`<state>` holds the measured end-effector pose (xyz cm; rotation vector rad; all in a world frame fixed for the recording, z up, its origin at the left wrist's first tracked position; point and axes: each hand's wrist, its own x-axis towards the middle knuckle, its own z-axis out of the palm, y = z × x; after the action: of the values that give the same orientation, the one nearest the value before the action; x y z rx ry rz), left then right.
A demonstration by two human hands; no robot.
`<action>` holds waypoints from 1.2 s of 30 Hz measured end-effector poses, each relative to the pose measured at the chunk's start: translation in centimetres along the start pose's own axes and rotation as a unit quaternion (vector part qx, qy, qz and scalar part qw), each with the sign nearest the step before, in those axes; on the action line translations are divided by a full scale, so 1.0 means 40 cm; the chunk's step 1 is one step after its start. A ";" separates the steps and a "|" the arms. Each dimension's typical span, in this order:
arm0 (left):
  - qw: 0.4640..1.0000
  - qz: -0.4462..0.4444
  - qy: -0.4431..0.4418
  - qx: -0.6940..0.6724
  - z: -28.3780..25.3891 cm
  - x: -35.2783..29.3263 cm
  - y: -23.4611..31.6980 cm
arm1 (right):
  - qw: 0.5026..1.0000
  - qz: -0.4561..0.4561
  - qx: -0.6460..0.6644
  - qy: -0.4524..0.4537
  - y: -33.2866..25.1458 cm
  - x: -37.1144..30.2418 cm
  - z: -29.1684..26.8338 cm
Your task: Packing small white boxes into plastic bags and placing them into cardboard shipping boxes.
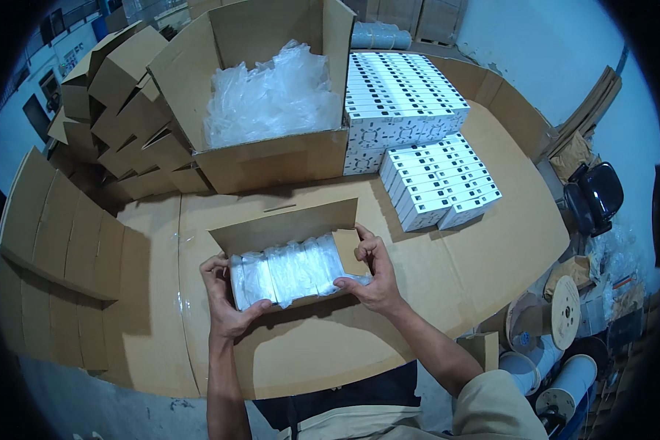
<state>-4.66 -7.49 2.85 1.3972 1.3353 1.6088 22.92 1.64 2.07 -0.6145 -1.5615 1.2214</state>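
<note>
A small open cardboard box (pixel 286 226) sits on the cardboard-covered table in front of me, its far flap standing up. Packed inside it is a row of white items wrapped in clear plastic (pixel 293 268). My left hand (pixel 231 304) grips the left end of the box, with the thumb over the near edge. At the right end, my right hand (pixel 374 275) holds the box beside a small brown flap (pixel 350 249), its thumb on the plastic at the near corner. The bottom of the box is hidden.
A large carton (pixel 271 163) full of clear plastic bags (pixel 271 95) stands behind. White printed boxes (pixel 407 84) are stacked to its right, with a lower stack (pixel 440 183) nearer. Empty cartons (pixel 125 125) pile up at far left. Spools (pixel 565 312) stand beyond the table's right edge.
</note>
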 end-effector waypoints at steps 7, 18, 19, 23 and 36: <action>0.994 0.018 -0.065 0.090 -0.012 0.013 0.013 | 0.993 -0.033 -0.110 -0.018 -0.005 0.010 -0.008; 0.998 0.018 0.053 -0.042 0.038 -0.006 0.010 | 0.990 -0.013 -0.141 0.020 -0.046 0.013 0.013; 0.995 0.015 0.059 -0.081 0.036 -0.011 0.002 | 0.981 -0.065 -0.182 0.017 -0.033 0.011 0.003; 0.989 0.057 0.102 -0.089 0.032 -0.027 -0.031 | 0.969 -0.121 -0.214 0.014 -0.036 0.004 0.004; 0.993 0.092 0.058 0.040 0.030 -0.034 -0.011 | 0.953 -0.106 -0.283 0.016 -0.074 -0.069 0.067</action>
<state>-3.23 -8.25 1.91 1.5335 1.3857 1.7978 21.99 -2.83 3.77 -0.7981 -1.9053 0.5902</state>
